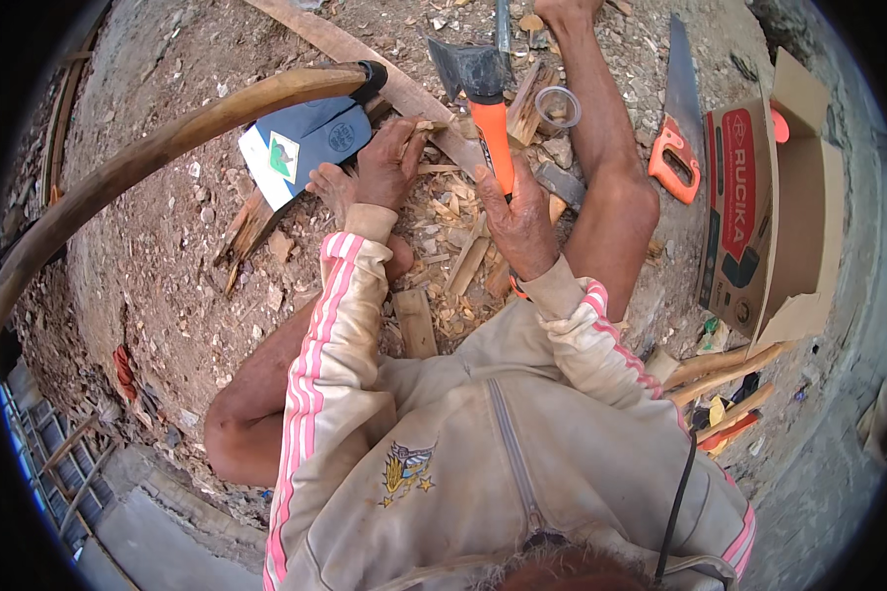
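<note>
My right hand (517, 222) grips the orange handle of a hatchet (488, 123), whose dark head (463, 69) is raised over wood chips (448, 212). Just left of it, my left hand (389, 163) is closed on a small pale wood piece (426, 126), beside a long board (394, 74) lying diagonally. My left foot (335, 192) shows partly beneath that hand. A blue-and-white cap (320, 138) lies left of my hands. A curved wooden handle (148, 158) with a dark end arches past the cap. A grey block (562, 185) sits right of the hatchet.
A handsaw (675, 158) with an orange handle lies right of my bent right leg (611, 197), next to an open cardboard box (798, 227). A clear plastic ring (557, 89) is near my shin. Sticks (729, 364) lie lower right; red cord (125, 369) and a lattice (59, 463) are at left.
</note>
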Motion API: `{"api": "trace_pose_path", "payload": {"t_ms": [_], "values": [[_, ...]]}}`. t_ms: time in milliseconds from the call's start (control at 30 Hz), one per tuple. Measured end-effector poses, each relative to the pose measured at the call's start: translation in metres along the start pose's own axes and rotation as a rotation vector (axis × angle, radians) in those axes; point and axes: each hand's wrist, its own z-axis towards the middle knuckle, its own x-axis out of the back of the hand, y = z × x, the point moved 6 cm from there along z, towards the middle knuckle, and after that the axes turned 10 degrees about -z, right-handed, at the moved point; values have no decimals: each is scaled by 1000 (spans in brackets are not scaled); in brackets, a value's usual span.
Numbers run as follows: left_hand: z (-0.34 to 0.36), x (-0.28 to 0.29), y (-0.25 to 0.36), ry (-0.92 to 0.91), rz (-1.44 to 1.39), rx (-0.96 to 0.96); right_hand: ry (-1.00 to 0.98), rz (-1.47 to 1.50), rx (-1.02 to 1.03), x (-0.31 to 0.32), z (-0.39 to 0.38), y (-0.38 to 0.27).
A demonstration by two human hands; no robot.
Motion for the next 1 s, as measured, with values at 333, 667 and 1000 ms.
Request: {"api": "trace_pose_path", "payload": {"t_ms": [333, 667, 1000], "values": [[-9, 6, 10, -38, 6, 21, -69, -1, -62, 4, -8, -1], [3, 4, -2, -24, 25, -33, -156, -77, -190, -5, -4, 33], [0, 12, -10, 36, -9, 53, -169, -73, -164, -20, 5, 56]]}}
